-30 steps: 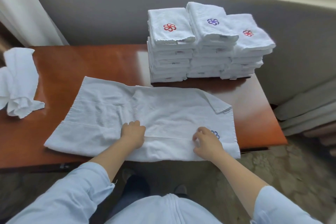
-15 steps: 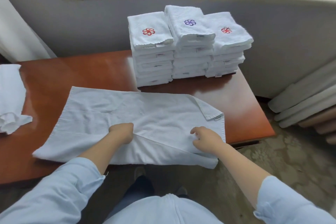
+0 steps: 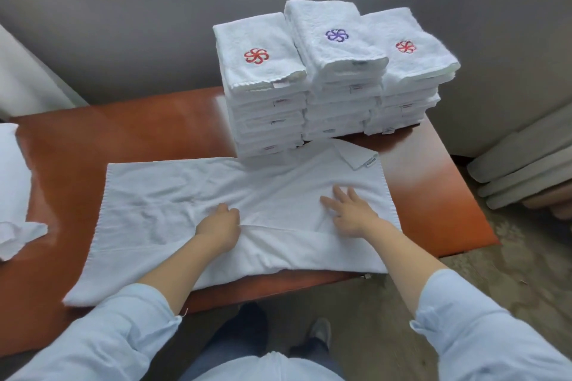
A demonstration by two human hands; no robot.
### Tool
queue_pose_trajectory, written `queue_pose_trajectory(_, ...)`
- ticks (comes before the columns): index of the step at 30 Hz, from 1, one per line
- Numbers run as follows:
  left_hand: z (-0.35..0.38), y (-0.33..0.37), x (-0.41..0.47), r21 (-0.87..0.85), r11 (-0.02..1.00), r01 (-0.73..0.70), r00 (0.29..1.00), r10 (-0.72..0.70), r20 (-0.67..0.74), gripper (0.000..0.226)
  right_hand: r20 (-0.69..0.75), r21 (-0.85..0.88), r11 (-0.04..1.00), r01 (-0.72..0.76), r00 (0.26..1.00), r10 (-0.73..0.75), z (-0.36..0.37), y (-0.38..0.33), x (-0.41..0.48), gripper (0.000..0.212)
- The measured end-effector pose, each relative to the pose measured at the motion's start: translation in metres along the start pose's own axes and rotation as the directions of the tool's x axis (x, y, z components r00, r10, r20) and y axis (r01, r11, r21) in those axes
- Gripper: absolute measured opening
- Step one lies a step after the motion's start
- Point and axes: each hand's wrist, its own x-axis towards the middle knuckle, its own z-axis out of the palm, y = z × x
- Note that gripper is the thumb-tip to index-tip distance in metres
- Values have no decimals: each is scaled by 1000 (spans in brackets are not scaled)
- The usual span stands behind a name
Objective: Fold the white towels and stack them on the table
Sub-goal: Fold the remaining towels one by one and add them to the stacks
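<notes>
Spread across the near half of the table (image 3: 123,130), the white towel (image 3: 161,207) has its near edge doubled over; the left hand (image 3: 216,226) pinches that fold, and the right hand (image 3: 351,210) lies flat on the cloth, fingers spread. Light and limp, it probably handles best by its corners and hem. Beyond it, the folded stacks (image 3: 334,77) stand at far right.

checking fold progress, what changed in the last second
Both hands carried the near edge of the spread white towel away from the person, folding it over. The right hand let go and lies flat on it; the left hand still grips the fold. The stacks of folded white towels and the crumpled white towel stayed put.
</notes>
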Motion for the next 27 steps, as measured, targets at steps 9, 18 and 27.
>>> queue_pose_trajectory(9,12,-8,-2,-96,995,-25,999,21,-50,9,-221,95,995,-29,974,49,23,-11,-37,37)
queue_pose_trajectory(18,38,-2,-40,-119,992,-35,949,-5,-314,12,-170,-101,994,-38,985,20,38,7,-81,15)
queue_pose_trajectory(27,43,5,-80,-102,995,-14,957,-16,-289,18,118,-49,998,29,993,-23,21,18,-115,25)
